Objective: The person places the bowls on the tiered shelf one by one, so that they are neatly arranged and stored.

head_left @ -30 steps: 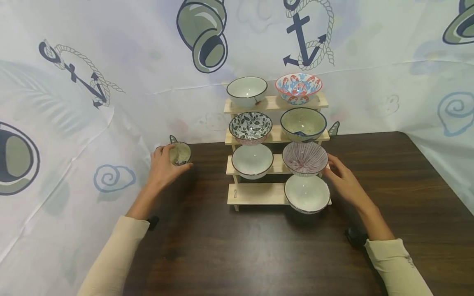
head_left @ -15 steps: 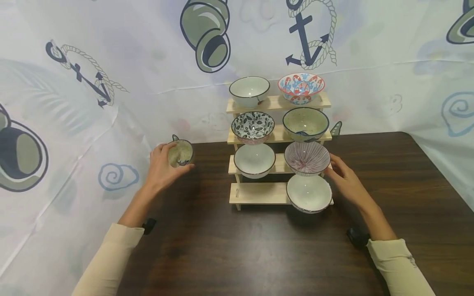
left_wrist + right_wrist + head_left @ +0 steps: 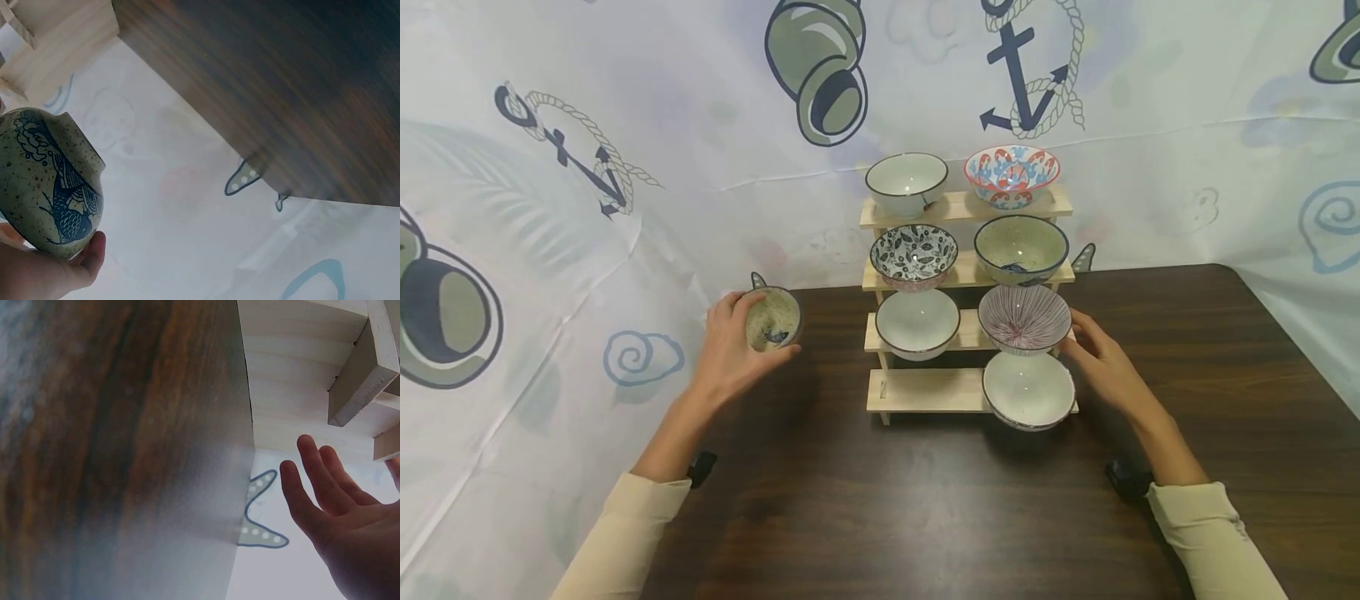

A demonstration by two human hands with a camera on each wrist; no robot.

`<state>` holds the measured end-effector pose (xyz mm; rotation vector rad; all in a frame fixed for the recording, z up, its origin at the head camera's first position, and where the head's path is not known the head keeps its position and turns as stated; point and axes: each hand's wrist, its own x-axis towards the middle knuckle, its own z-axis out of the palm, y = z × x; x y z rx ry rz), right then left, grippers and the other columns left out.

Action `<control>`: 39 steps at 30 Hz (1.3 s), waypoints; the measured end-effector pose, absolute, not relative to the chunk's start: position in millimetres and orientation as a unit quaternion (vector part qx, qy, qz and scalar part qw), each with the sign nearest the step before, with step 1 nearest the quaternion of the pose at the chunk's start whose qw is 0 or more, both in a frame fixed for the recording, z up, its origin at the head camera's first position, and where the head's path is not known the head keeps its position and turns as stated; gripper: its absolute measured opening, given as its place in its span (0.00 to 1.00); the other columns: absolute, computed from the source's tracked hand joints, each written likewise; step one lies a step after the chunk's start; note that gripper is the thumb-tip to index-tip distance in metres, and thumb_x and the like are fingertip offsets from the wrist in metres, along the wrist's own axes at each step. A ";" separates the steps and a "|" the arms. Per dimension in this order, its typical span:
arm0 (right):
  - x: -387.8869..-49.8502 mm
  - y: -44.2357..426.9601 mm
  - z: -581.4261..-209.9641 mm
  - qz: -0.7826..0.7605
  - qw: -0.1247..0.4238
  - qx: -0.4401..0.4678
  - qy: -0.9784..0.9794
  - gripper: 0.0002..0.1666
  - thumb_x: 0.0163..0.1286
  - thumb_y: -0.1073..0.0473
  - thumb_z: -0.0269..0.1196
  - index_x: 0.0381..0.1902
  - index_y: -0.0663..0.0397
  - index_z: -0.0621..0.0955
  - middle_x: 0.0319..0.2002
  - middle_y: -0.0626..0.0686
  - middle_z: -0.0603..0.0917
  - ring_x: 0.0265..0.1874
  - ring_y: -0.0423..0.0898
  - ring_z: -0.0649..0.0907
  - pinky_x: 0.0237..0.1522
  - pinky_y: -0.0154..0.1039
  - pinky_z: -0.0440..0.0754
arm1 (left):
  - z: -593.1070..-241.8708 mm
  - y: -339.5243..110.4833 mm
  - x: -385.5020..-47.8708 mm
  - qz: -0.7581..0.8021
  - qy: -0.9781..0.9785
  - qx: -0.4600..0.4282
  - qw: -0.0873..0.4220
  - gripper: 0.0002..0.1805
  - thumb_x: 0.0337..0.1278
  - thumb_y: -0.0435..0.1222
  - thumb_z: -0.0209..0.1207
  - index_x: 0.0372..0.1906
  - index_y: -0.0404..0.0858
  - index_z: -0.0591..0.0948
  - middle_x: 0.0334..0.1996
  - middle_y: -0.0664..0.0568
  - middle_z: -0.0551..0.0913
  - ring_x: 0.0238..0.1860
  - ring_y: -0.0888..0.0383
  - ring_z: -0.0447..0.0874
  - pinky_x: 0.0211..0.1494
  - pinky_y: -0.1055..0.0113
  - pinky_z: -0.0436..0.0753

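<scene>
My left hand (image 3: 728,354) pinches a small speckled beige bowl (image 3: 775,315) by its side, near the table's far left corner. In the left wrist view the bowl's outside (image 3: 37,187) shows a blue fish pattern, and the thumb lies along it. My right hand (image 3: 1105,367) is at the right side of the stepped wooden rack (image 3: 925,392), beside a purple-striped bowl (image 3: 1024,319). Seen from the right wrist, several of its fingers (image 3: 322,478) are extended and loose under the rack's side; one fingertip by the wood is partly cut off, so contact there is unclear.
Two bowls stand on each upper step, among them a floral bowl (image 3: 913,254) and a red-and-blue bowl (image 3: 1011,175). On the bottom step a white bowl (image 3: 1028,390) sits at the right. A patterned cloth (image 3: 700,167) hangs behind the dark table (image 3: 880,517).
The speckled bowl has come slightly nearer and to the right in my left hand, showing more of its inside. My right hand stays beside the rack.
</scene>
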<state>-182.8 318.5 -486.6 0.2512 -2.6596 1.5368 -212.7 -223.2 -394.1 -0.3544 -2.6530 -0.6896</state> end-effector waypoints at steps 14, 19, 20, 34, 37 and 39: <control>-181.3 319.7 -485.9 0.496 0.038 0.077 -0.864 0.37 0.83 0.45 0.52 0.83 0.44 0.57 0.75 0.69 0.66 0.72 0.73 0.69 0.66 0.78 0.64 | -385.8 -210.5 -199.6 -0.239 -0.944 -0.135 0.183 0.52 0.34 0.52 0.80 0.71 0.42 0.72 0.72 0.33 0.65 0.68 0.35 0.63 0.61 0.34 0.71; -181.8 320.1 -487.4 0.499 0.041 0.078 -0.862 0.36 0.83 0.46 0.52 0.83 0.44 0.58 0.72 0.69 0.69 0.69 0.71 0.72 0.66 0.76 0.66 | -384.7 -206.5 -194.2 -0.240 -0.943 -0.143 0.180 0.52 0.34 0.52 0.81 0.71 0.44 0.72 0.73 0.34 0.65 0.68 0.36 0.63 0.60 0.34 0.72; -182.0 320.0 -487.4 0.499 0.041 0.077 -0.862 0.36 0.83 0.46 0.52 0.83 0.44 0.58 0.72 0.69 0.70 0.69 0.71 0.72 0.66 0.76 0.67 | -384.5 -205.8 -193.0 -0.240 -0.943 -0.146 0.180 0.52 0.34 0.51 0.81 0.71 0.44 0.72 0.73 0.34 0.65 0.68 0.36 0.63 0.60 0.34 0.72; -185.0 316.3 -485.3 0.490 0.029 0.068 -0.869 0.38 0.82 0.41 0.51 0.83 0.41 0.57 0.73 0.68 0.69 0.71 0.71 0.70 0.67 0.76 0.65 | -379.9 -199.8 -171.6 -0.240 -0.943 -0.165 0.160 0.52 0.36 0.53 0.80 0.72 0.46 0.71 0.73 0.37 0.65 0.71 0.39 0.61 0.61 0.34 0.71; -183.7 316.7 -485.1 0.494 0.028 0.065 -0.867 0.38 0.82 0.41 0.52 0.83 0.41 0.57 0.73 0.68 0.69 0.71 0.70 0.70 0.68 0.76 0.64 | -380.4 -197.5 -168.3 -0.244 -0.942 -0.170 0.157 0.52 0.37 0.53 0.80 0.72 0.45 0.71 0.73 0.38 0.64 0.71 0.39 0.61 0.61 0.35 0.71; -182.6 317.5 -485.7 0.494 0.028 0.065 -0.867 0.37 0.82 0.42 0.52 0.83 0.41 0.57 0.73 0.68 0.69 0.71 0.71 0.70 0.68 0.76 0.64 | -381.6 -196.1 -165.8 -0.248 -0.940 -0.174 0.155 0.52 0.37 0.52 0.80 0.72 0.45 0.71 0.73 0.38 0.64 0.71 0.39 0.61 0.62 0.35 0.71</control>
